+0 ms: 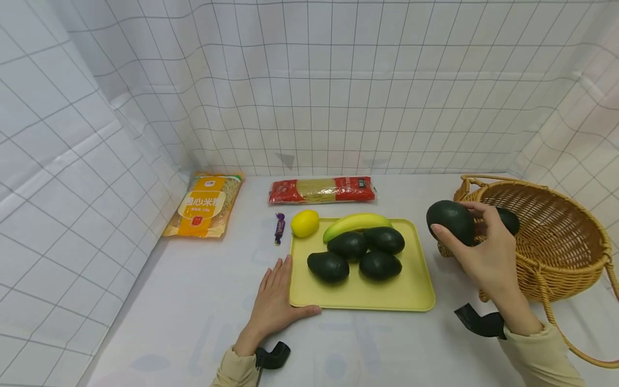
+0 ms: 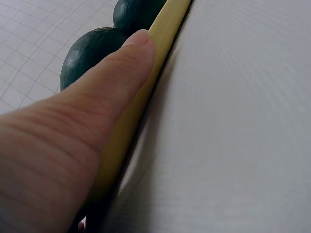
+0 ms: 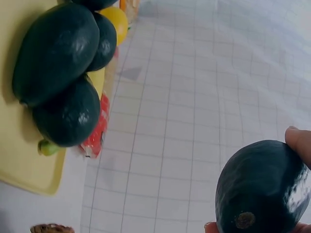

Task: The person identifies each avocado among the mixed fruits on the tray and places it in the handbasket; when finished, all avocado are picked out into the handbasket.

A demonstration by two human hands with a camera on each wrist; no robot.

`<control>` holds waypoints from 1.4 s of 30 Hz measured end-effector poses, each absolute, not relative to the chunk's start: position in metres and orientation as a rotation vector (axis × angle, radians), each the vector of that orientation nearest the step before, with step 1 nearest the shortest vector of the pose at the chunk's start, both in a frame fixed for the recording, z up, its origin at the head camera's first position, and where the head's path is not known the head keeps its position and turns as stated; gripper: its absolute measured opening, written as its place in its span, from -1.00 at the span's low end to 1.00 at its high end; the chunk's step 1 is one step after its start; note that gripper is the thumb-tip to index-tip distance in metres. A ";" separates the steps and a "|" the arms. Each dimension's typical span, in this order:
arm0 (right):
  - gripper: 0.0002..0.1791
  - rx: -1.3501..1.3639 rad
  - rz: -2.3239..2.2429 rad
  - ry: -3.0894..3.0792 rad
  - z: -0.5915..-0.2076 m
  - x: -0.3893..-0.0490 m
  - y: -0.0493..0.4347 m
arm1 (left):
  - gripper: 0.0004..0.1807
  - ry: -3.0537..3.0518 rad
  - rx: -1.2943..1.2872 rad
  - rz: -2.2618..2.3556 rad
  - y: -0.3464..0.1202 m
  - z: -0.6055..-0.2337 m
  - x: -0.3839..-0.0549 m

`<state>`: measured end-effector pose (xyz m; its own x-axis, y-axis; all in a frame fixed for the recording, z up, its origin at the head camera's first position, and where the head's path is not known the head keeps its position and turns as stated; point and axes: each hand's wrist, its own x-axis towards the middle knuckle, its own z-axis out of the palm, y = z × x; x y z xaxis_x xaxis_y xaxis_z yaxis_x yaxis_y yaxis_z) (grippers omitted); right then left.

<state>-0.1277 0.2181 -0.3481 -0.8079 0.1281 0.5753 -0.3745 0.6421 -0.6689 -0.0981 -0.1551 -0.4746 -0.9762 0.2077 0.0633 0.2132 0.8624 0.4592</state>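
Note:
An avocado [image 1: 451, 221], dark green, is pinched between the thumb and fingers of my right hand [image 1: 488, 258], raised between the tray and the basket. The right wrist view shows that same avocado [image 3: 262, 189] close up. My left hand [image 1: 275, 301] lies with straight fingers along the near-left corner of the yellow tray [image 1: 358, 301]; its thumb [image 2: 126, 68] touches the rim. Several avocados [image 1: 329, 267] sit together on the tray, in front of a green-yellow banana [image 1: 358, 221]. At the tray's far-left corner is a lemon [image 1: 305, 223].
A wicker basket [image 1: 561, 279] with looped handles stands at the right, another avocado [image 1: 509, 221] at its near-left side, partly behind my right hand. Behind the tray lies a red noodle packet [image 1: 316, 190]. A purple-wrapped candy [image 1: 280, 228] and an orange food bag [image 1: 205, 207] lie left.

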 end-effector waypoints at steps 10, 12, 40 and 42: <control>-0.29 0.022 1.068 -2.322 -0.338 -0.122 0.243 | 0.43 -3.020 -0.334 -0.761 -0.154 -0.475 -0.098; -0.29 -0.011 1.059 -2.336 -0.336 -0.121 0.248 | 0.43 -3.015 -0.338 -0.762 -0.154 -0.475 -0.098; -0.14 -0.150 0.773 -2.681 -0.318 -0.123 0.311 | 0.43 -3.012 -0.347 -0.743 -0.156 -0.476 -0.099; -0.13 -0.138 0.772 -2.714 -0.317 -0.125 0.316 | 0.43 -3.006 -0.349 -0.750 -0.155 -0.476 -0.099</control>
